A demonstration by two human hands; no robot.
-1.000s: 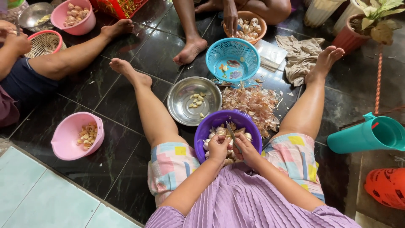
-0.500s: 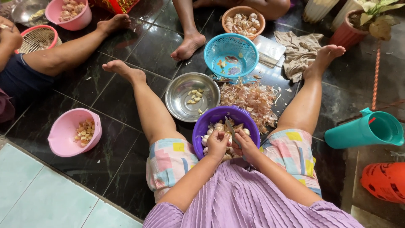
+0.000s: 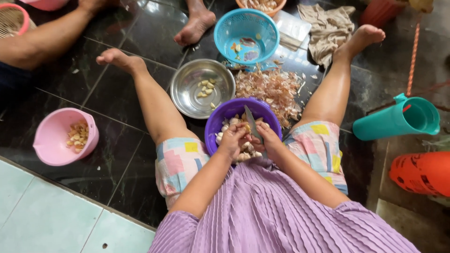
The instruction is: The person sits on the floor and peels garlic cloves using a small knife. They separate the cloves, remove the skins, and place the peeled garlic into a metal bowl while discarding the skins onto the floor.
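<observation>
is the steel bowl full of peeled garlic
No, the steel bowl holds only a few peeled cloves scattered on its mostly bare bottom.

A knife with a slim grey blade points up and away over a purple bowl, its handle hidden in the right hand. The round plastic bowl sits on the dark tiled floor between the person's thighs, holding pale garlic cloves. One clove is pinched at the blade, too covered to describe.
</observation>
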